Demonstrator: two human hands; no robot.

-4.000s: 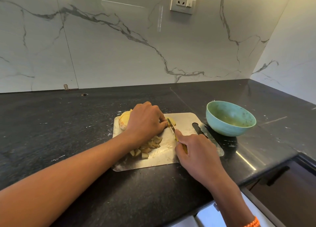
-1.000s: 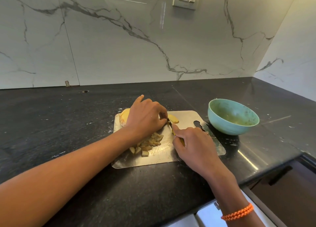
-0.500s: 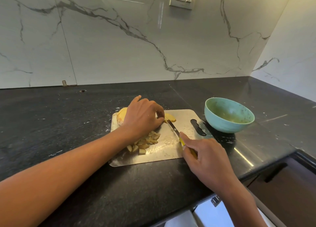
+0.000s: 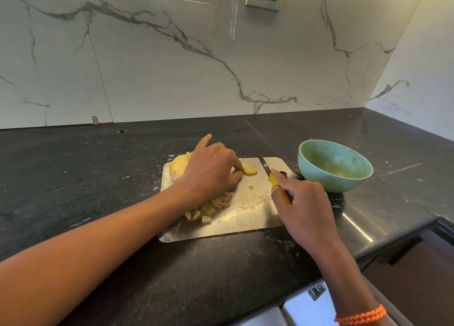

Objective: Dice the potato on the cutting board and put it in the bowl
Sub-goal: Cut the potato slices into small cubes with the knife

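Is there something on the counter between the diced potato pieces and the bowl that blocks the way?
Nothing fixed does. Between the diced pieces and the bowl lie bare cutting board and the right hand, which grips the knife. The bowl stands on the counter just past the board's right edge.

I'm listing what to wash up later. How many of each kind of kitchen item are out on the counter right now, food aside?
Cutting board: 1
Knife: 1, gripped by the right hand
Bowl: 1
Total: 3
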